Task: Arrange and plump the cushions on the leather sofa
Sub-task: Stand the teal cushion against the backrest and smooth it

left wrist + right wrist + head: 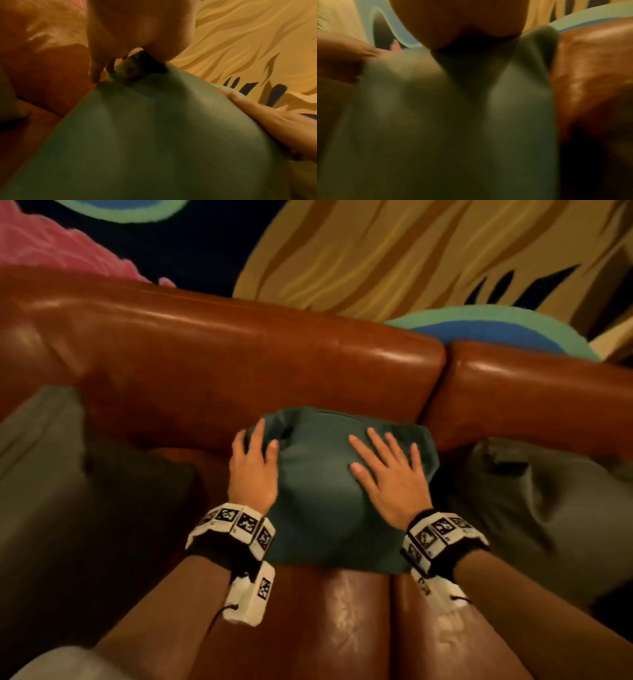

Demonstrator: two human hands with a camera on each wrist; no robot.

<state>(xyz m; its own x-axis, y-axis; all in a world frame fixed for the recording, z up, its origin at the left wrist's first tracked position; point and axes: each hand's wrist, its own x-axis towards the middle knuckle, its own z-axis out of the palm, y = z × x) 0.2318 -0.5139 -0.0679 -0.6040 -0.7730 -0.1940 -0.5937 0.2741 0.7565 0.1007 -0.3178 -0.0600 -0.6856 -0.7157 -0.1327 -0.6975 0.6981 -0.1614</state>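
Both hands (252, 470) (388, 474) flat on green cushion (318, 494).

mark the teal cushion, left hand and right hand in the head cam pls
teal cushion (318, 491): head view, on the bare fabric between the two hands.
left hand (251, 470): head view, on the back of the hand, at the cushion's left edge.
right hand (390, 477): head view, on the back of the hand, fingers spread flat.
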